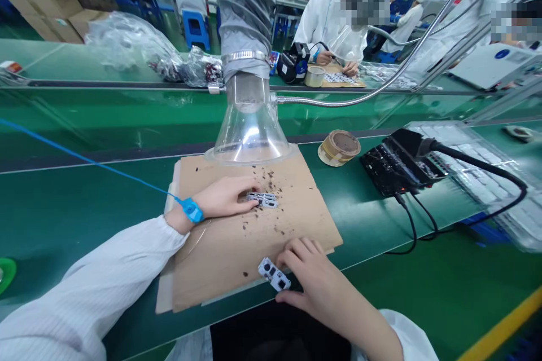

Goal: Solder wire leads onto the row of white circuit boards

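My left hand [226, 197] rests on a brown cardboard sheet [237, 242] and pinches a small white circuit board [263, 199] lying on it. A blue wrist strap [192, 210] with a blue cord is on that wrist. My right hand [313, 279] lies at the cardboard's near edge, fingers curled, holding a second small white circuit board [274, 274] between thumb and fingers. Dark burnt crumbs are scattered over the cardboard around the first board.
A clear fume funnel [249, 132] on a grey duct hangs over the cardboard's far edge. A tape roll [339, 147] and a black soldering station [400, 166] with cables lie to the right. Across the green bench another person works on boards.
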Demonstrator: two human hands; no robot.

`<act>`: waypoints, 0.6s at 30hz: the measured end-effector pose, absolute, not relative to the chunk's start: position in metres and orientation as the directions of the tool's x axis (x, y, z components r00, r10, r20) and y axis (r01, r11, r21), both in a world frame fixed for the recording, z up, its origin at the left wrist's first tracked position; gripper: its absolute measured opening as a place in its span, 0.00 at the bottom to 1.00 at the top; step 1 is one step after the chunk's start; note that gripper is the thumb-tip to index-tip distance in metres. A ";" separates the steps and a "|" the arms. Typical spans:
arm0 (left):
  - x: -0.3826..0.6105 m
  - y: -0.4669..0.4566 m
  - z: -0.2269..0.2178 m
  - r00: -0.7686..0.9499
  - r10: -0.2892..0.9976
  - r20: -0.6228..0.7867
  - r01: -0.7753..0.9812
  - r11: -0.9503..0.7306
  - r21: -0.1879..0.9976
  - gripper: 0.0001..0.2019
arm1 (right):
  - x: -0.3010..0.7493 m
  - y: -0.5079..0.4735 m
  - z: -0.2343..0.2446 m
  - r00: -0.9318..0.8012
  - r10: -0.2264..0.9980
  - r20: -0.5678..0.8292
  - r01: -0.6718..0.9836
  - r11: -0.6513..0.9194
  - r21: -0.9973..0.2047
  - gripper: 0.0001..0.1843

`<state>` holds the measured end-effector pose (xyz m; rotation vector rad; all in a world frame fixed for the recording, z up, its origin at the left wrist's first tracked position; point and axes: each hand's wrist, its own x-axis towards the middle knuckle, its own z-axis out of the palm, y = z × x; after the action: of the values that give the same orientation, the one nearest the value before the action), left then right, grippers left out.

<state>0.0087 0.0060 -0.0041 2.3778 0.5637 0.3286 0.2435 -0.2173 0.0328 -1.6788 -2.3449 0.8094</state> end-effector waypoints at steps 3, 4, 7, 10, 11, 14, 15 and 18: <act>0.008 0.007 -0.005 0.881 0.463 0.094 0.292 -0.691 0.661 0.13 | 0.238 -0.217 0.037 -0.389 0.895 -0.219 0.804 0.213 -0.555 0.19; 0.008 0.007 -0.005 0.883 0.460 0.096 0.289 -0.693 0.661 0.13 | 0.238 -0.215 0.039 -0.396 0.889 -0.230 0.785 0.197 -0.588 0.17; 0.008 0.007 -0.004 0.884 0.456 0.107 0.280 -0.698 0.658 0.13 | 0.242 -0.204 0.047 -0.448 0.856 -0.258 0.704 0.160 -0.691 0.14; 0.007 0.006 -0.003 0.883 0.453 0.123 0.266 -0.697 0.666 0.13 | 0.246 -0.185 0.043 -0.437 0.878 -0.193 0.646 0.157 -0.747 0.10; 0.007 0.006 -0.002 0.881 0.457 0.124 0.265 -0.692 0.672 0.13 | 0.246 -0.176 0.038 -0.404 0.905 -0.137 0.645 0.175 -0.744 0.09; 0.006 0.005 -0.003 0.869 0.480 0.121 0.272 -0.667 0.693 0.15 | 0.241 -0.149 0.022 -0.355 0.933 0.063 0.678 0.304 -0.669 0.03; 0.005 0.005 -0.003 0.866 0.485 0.121 0.274 -0.663 0.697 0.16 | 0.238 -0.141 0.017 -0.369 0.922 0.116 0.697 0.358 -0.622 0.02; 0.003 0.005 -0.003 0.868 0.486 0.105 0.286 -0.660 0.695 0.19 | 0.233 -0.125 0.008 -0.339 0.915 0.218 0.779 0.403 -0.480 0.04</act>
<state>0.0028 0.0047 -0.0026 2.3284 0.5546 0.3675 0.2328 -0.1253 0.0080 -1.4470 -2.2124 0.4043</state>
